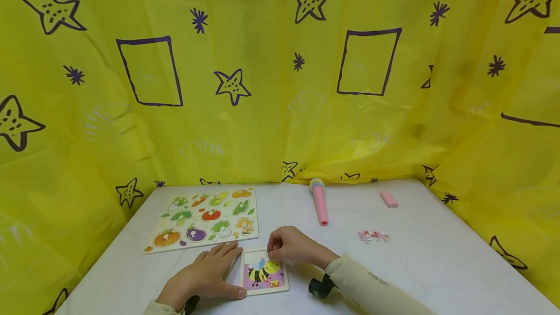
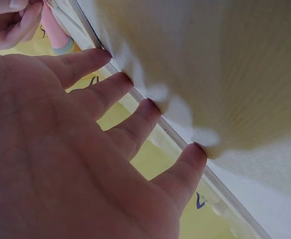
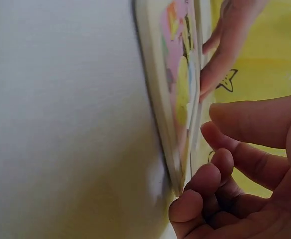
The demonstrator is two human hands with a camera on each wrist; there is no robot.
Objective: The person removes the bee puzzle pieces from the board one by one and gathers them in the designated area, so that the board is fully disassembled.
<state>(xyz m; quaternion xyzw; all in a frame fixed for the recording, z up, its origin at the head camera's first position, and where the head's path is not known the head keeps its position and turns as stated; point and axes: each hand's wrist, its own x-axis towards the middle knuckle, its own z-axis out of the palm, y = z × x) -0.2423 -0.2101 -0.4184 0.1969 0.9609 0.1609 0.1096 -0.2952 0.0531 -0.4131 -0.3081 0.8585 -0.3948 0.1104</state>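
Observation:
A small framed bee jigsaw (image 1: 264,276) lies on the white table, its picture pieces covering the lower part and a pale bare strip along the top. My left hand (image 1: 210,271) steadies it, the thumb on the frame's lower left edge and the straight fingers spread toward the upper left corner. At the upper right corner my right hand (image 1: 290,246) hovers with bent fingers. The right wrist view shows the right hand (image 3: 245,174) with a gap between thumb and forefinger and nothing visible between them. Loose pink jigsaw pieces (image 1: 379,236) lie off to the right.
Behind the left hand lies a vegetable peg board (image 1: 199,230). A pink toy microphone (image 1: 320,203) rests near the back, and a pink block (image 1: 388,199) sits at the back right. A yellow patterned curtain (image 1: 262,130) encloses the table (image 1: 437,256).

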